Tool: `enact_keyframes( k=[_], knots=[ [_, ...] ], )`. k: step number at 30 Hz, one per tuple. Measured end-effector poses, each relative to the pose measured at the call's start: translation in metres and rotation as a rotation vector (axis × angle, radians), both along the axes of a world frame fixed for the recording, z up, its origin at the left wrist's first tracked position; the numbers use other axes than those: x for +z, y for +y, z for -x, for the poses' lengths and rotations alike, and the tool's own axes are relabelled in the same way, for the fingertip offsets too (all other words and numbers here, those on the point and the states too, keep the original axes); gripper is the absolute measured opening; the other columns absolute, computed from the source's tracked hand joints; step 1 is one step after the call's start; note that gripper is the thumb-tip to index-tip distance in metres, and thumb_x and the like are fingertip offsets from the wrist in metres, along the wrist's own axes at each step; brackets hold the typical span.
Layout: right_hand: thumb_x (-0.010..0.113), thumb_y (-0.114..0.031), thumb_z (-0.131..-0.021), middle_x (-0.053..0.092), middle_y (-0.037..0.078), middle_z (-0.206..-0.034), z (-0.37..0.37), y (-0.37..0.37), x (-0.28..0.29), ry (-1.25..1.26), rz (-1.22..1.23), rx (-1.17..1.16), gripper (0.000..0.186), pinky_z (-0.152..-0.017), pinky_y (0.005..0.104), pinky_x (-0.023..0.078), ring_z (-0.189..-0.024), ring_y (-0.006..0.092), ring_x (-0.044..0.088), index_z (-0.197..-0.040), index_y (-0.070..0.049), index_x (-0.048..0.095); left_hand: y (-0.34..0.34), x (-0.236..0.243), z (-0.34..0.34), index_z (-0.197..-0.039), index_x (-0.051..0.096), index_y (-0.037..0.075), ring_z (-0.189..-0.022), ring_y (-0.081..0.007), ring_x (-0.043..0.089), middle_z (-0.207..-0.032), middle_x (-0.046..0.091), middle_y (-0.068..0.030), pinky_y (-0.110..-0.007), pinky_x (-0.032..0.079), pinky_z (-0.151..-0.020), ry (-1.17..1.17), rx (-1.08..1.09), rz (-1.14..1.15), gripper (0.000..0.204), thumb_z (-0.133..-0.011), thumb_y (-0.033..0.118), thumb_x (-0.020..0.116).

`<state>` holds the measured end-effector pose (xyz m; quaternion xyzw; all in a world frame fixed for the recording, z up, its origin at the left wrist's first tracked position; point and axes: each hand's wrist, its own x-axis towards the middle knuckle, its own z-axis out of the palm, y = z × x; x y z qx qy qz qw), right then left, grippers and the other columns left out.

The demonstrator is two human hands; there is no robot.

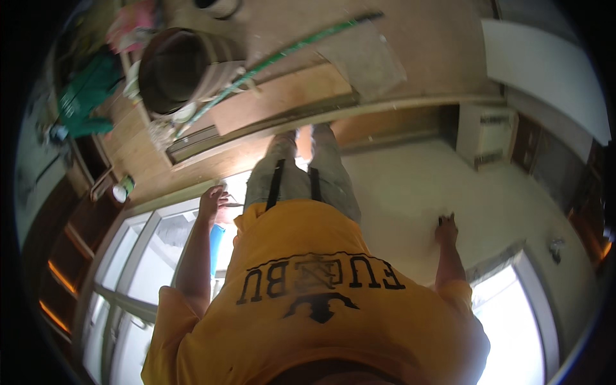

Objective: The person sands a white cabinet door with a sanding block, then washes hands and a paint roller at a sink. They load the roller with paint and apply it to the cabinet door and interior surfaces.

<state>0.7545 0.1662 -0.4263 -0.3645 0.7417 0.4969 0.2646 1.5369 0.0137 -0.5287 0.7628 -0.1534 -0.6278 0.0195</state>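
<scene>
My left hand [210, 204] is raised beside the bright window, its fingers curled around a thin grey flat-bladed tool [233, 205] whose exact kind is unclear. Far out to the right, my right hand [447, 230] is closed and rests at or close to a pale cream wall surface [404, 192]. A small dark thing [441, 221] shows at its fingers, too small to name. Between the hands are my yellow shirt and light trousers with two dark straps. A blue object [217, 247] shows below my left forearm, partly hidden by it.
A large brown bucket [170, 80] stands at the upper left, near a long green strip [282, 52] and a wooden board [282, 99]. A teal bag [86, 96] and a white-green can [124, 188] lie leftward. A pale boxy unit [486, 136] is at the right.
</scene>
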Motion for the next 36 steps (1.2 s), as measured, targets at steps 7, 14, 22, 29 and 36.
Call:
enact_keyframes(
  k=[7, 14, 22, 29, 36],
  knots=[
    [0.074, -0.026, -0.085, 0.056, 0.019, -0.137, -0.002, -0.126, -0.048, -0.305, 0.214, -0.308, 0.057, -0.106, 0.0421, 0.046, -0.125, 0.032, 0.056, -0.137, -0.007, 0.057, 0.055, 0.048, 0.042, -0.128, 0.059, 0.006, -0.087, -0.0186, 0.068, -0.108, 0.071, -0.0101, -0.031, 0.053, -0.074, -0.074, 0.11, 0.056, 0.034, -0.101, 0.025, 0.055],
    [0.052, -0.026, -0.095, 0.057, 0.022, -0.131, -0.131, -0.301, -0.064, -1.43, 0.391, -1.607, 0.057, -0.098, 0.0442, 0.051, -0.116, 0.0325, 0.06, -0.14, 0.008, 0.043, 0.1, 0.057, 0.055, -0.126, 0.06, 0.005, -0.085, -0.0173, 0.068, -0.105, 0.071, -0.0091, -0.029, 0.052, -0.071, -0.076, 0.091, 0.225, 0.036, -0.098, 0.028, 0.06],
    [0.058, -0.011, -0.087, 0.05, 0.017, -0.141, -0.239, -0.355, 0.022, -2.176, 0.272, -1.611, 0.07, -0.105, 0.0619, 0.043, -0.123, 0.0313, 0.056, -0.152, -0.004, 0.032, 0.142, -0.041, -0.001, -0.115, 0.062, 0.001, -0.083, -0.0228, 0.068, -0.098, 0.069, -0.0137, -0.033, 0.054, -0.067, -0.027, -0.215, 0.195, 0.028, -0.098, 0.023, 0.059],
    [0.048, -0.012, -0.093, 0.047, 0.02, -0.144, -0.186, -0.288, 0.005, -2.052, 0.868, -1.865, 0.06, -0.102, 0.0541, 0.046, -0.124, 0.0318, 0.054, -0.15, 0.003, 0.033, -0.019, -0.066, 0.016, -0.117, 0.061, 0.001, -0.082, -0.0236, 0.067, -0.097, 0.069, -0.0146, -0.033, 0.053, -0.066, 0.114, -0.379, 0.205, 0.028, -0.097, 0.021, 0.059],
    [0.055, -0.014, -0.097, 0.062, 0.013, -0.116, -0.026, -0.165, -0.095, -0.838, 1.751, -1.911, 0.037, -0.082, 0.042, 0.048, -0.1, 0.0276, 0.061, -0.133, -0.005, 0.057, -0.148, -0.046, 0.074, -0.121, 0.058, 0.001, -0.074, -0.022, 0.064, -0.095, 0.067, -0.0156, -0.03, 0.047, -0.057, 0.188, -0.274, 0.258, 0.03, -0.095, 0.016, 0.061]
  ],
)
